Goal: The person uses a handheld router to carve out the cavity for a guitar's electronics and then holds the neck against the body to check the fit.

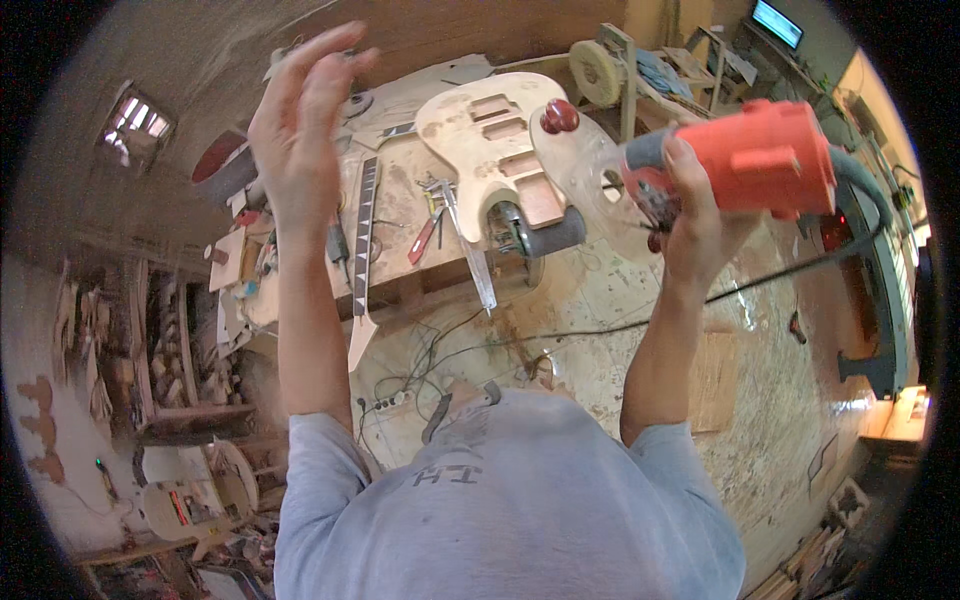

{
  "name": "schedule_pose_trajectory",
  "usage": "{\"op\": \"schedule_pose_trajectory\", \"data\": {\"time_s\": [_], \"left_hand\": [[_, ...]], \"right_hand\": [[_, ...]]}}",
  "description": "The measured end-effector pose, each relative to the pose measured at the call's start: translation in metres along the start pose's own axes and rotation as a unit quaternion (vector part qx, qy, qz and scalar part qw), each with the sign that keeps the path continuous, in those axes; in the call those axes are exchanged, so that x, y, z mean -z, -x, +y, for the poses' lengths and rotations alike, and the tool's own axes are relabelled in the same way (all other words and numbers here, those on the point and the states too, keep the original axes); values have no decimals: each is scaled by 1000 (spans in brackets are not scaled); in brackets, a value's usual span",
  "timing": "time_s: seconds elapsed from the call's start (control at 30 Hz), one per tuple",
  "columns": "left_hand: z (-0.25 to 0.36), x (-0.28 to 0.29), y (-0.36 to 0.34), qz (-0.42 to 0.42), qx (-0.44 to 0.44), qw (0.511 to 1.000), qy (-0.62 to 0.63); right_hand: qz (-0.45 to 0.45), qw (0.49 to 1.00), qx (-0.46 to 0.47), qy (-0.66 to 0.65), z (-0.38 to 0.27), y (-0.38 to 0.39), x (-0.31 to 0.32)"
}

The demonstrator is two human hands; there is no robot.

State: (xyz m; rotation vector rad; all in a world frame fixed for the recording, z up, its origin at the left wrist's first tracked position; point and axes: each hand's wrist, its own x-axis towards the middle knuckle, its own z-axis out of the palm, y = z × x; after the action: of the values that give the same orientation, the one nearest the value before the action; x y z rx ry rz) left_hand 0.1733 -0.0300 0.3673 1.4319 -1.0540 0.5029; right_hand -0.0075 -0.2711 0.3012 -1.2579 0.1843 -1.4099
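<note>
My right hand (698, 225) grips an orange handheld router (755, 160), tilted on its side, its clear base with dark red knobs (560, 116) facing left. A black cord runs from its back end. My left hand (305, 130) is raised with nothing in it, its fingers apart and slightly blurred. Between my hands a pale wooden guitar body (455, 120) with several routed cavities lies on the workbench. The router's base covers part of the body's right edge from view. Closer to my left forearm is a guitar neck (366, 225) with a dark inlaid fingerboard.
On the workbench (400, 200) lie a metal caliper (472, 245) and a red-handled knife (427, 237). A dark cylinder (556, 233) sits at its front edge. Cords and a power strip (385, 402) lie on the floor. Shelves with wood pieces (170, 350) stand left; a lit screen (778, 24) is far right.
</note>
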Motion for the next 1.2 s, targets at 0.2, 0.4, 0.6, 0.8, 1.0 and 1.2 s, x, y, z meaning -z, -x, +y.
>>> {"op": "schedule_pose_trajectory", "data": {"time_s": [0.2,0.4,0.6,0.8,1.0,1.2], "left_hand": [[-86,153,131,211,302,929,-13],[-107,253,275,294,449,842,-55],[-117,307,386,284,537,791,-74],[-171,291,414,165,568,796,-130],[-264,235,422,24,499,834,-236],[-301,182,415,-123,528,724,-427]], "right_hand": [[-100,993,-58,-25,-5,82,-72],[-269,944,-189,20,33,163,-166],[-344,904,-248,52,133,231,-238],[-330,835,-429,95,258,241,-265],[-285,775,-538,170,411,227,-275],[-192,760,-606,136,491,232,-294]]}}
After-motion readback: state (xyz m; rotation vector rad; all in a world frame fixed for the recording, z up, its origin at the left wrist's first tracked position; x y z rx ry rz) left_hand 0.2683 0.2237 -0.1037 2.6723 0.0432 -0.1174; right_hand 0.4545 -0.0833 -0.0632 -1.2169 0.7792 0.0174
